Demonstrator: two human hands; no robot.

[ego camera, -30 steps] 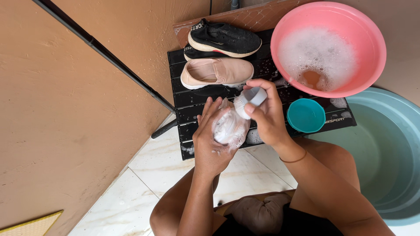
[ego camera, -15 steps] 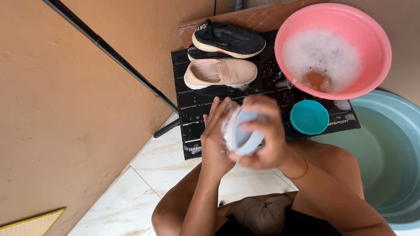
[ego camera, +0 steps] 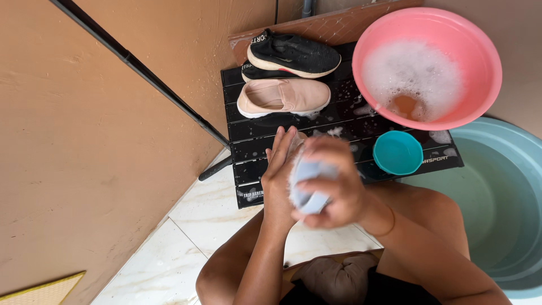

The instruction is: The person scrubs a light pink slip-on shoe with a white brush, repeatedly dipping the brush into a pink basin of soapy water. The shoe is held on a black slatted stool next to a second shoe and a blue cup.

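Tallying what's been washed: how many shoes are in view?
3. A black mesh sneaker on top of another black sneaker, and a pink slip-on shoe on the black slatted table. The hands may hide another.
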